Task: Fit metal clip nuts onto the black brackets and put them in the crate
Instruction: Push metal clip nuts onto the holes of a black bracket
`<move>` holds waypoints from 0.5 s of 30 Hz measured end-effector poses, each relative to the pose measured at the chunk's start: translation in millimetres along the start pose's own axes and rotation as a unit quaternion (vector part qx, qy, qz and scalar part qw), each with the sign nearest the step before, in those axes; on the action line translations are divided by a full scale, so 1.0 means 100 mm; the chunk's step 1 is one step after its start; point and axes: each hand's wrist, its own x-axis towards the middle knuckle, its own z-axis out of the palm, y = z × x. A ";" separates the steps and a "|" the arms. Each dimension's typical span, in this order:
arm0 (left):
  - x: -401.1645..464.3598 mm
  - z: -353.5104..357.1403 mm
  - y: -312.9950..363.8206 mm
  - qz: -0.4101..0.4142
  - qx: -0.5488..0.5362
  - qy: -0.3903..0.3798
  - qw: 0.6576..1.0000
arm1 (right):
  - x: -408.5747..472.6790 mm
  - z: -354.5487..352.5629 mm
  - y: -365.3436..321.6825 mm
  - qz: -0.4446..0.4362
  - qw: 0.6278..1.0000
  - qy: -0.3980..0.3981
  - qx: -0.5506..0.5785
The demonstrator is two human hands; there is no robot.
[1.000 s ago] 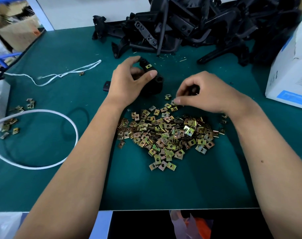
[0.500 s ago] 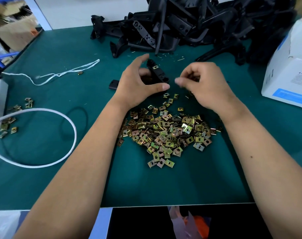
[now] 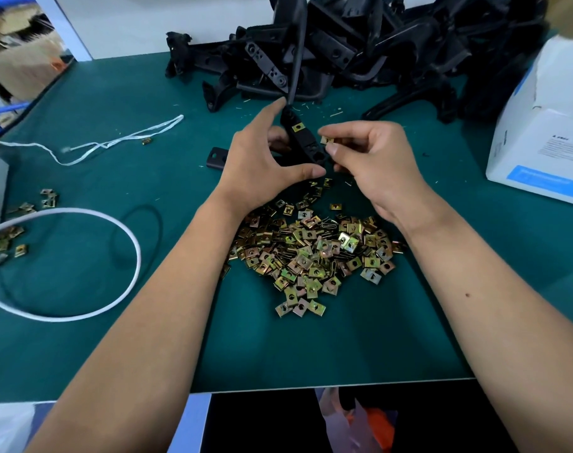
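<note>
My left hand [image 3: 262, 161] grips a black bracket [image 3: 303, 140] and holds it upright above the green mat. One brass clip nut [image 3: 297, 126] sits fitted on the bracket's upper part. My right hand [image 3: 373, 158] pinches a loose clip nut [image 3: 327, 140] between thumb and forefinger, right beside the bracket's lower end. A heap of brass clip nuts [image 3: 311, 253] lies on the mat below both hands. More black brackets [image 3: 360, 47] are piled at the back. No crate is in view.
A small black piece [image 3: 217, 158] lies left of my left hand. White string [image 3: 115, 143] and a white cable loop [image 3: 82, 256] lie at the left, with scattered clip nuts [image 3: 10, 237]. A white and blue box [image 3: 546, 125] stands at the right. The table edge [image 3: 311, 385] runs near me.
My right hand picked a clip nut from the heap and raised it to the bracket. My left hand lifted and turned the bracket more upright.
</note>
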 end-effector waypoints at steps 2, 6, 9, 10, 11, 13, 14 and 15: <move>0.00 -0.01 0.00 0.013 0.014 0.006 1.000 | -0.01 0.00 -0.01 -0.001 1.000 0.004 0.006; 0.00 -0.03 0.00 0.035 0.043 0.018 0.998 | -0.02 -0.01 -0.01 0.010 0.999 0.011 0.031; 0.00 -0.03 -0.01 0.043 0.058 0.030 0.997 | -0.02 0.00 -0.03 0.017 0.998 0.027 0.049; 0.01 -0.03 -0.01 0.044 0.062 0.033 0.997 | -0.03 0.01 -0.04 0.020 0.998 0.030 0.056; 0.01 -0.03 -0.01 0.044 0.065 0.034 0.996 | -0.03 0.02 -0.04 0.025 0.997 0.034 0.062; 0.01 -0.02 -0.02 0.046 0.067 0.036 0.996 | -0.03 0.04 -0.05 0.044 0.995 0.039 0.080; 0.01 -0.02 -0.02 0.046 0.067 0.037 0.996 | -0.03 0.04 -0.05 0.056 0.993 0.042 0.090; 0.02 -0.02 -0.02 0.047 0.068 0.038 0.996 | -0.03 0.05 -0.05 0.064 0.992 0.046 0.102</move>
